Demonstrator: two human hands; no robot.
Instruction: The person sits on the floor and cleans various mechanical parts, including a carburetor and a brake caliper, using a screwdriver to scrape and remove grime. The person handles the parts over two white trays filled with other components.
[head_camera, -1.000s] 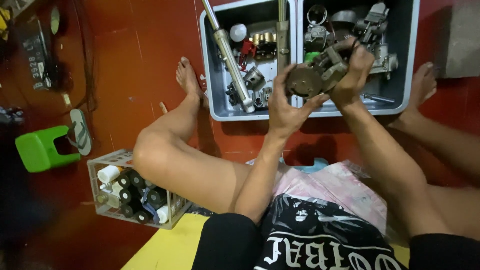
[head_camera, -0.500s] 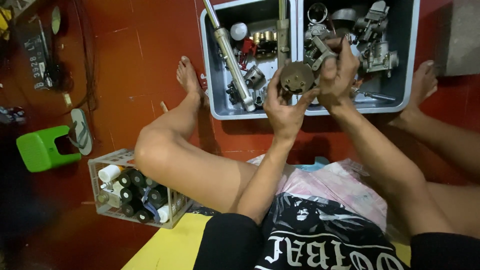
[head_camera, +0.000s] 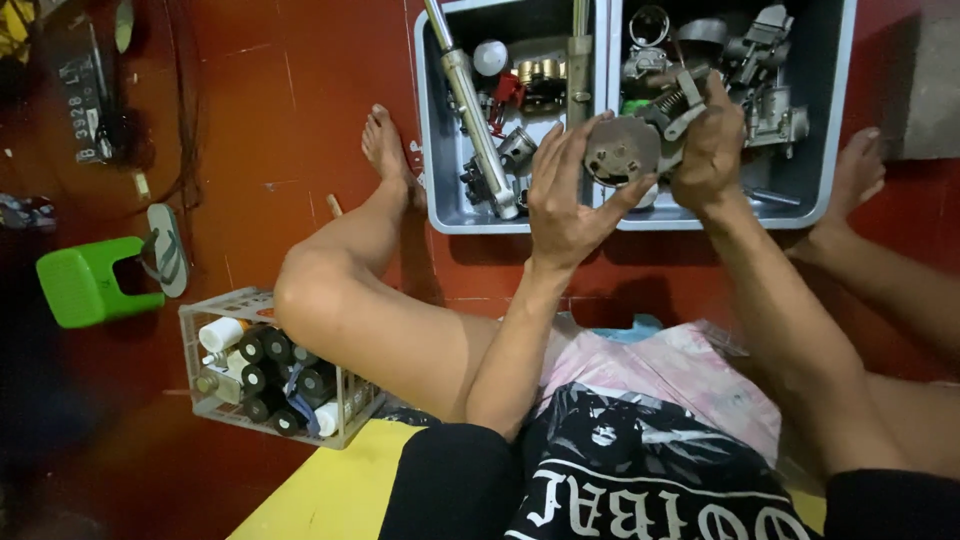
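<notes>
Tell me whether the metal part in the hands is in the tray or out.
Out: both hands, left and right, hold the metal part above the grey tray.

Dull, greasy metal part (head_camera: 640, 140), smooth grey plastic tray (head_camera: 436, 160), glossy red floor (head_camera: 300, 110), plastic green stool (head_camera: 85, 285).
</notes>
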